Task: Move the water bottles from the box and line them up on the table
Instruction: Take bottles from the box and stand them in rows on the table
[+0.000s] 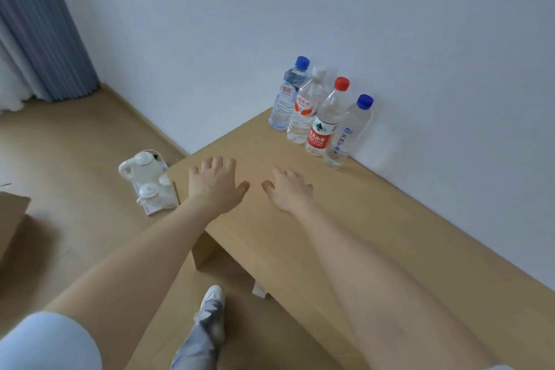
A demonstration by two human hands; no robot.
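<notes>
Wooden table [405, 234], set against the wall. At its far end four clear water bottles stand upright in a close row along the wall: far blue-capped bottle [284, 99], white-capped bottle [304, 109] with an orange label, red-capped bottle [326, 125] with a red label, near blue-capped bottle [348, 137] with blue lettering. Left hand [214, 186] and right hand [289, 191]: palms down over the tabletop near the row, fingers spread, holding nothing.
</notes>
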